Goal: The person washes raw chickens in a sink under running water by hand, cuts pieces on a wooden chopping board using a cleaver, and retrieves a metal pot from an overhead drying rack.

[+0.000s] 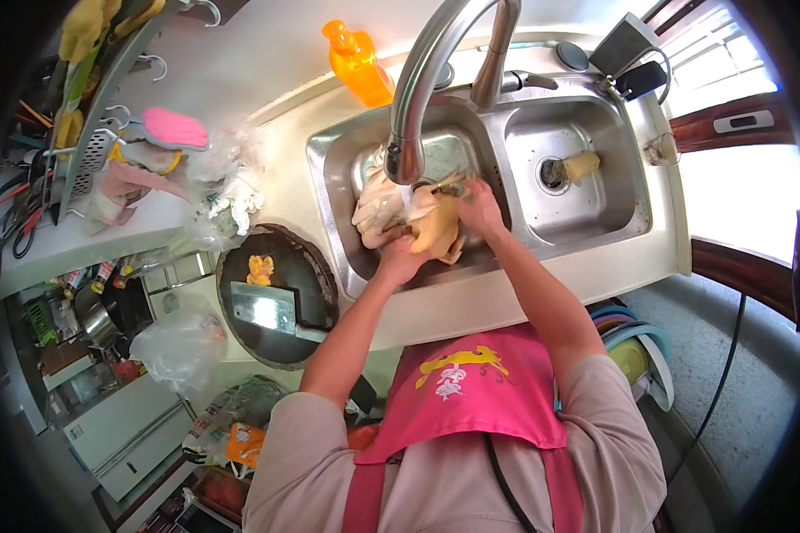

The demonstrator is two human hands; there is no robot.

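Observation:
A plucked chicken is held over the left basin of the steel double sink, under the curved faucet. My left hand is closed on the lower left side of this bird. At its upper right, my right hand is closed by the bird's feet; whether it grips them or something else is hard to make out. Another pale bird lies to the left in the same basin. Water seems to run between the two birds.
An orange bottle stands behind the sink. Left of the sink, a cleaver and yellow pieces lie on a round dark board. A yellowish piece sits by the right basin's drain. Plates stand at the lower right.

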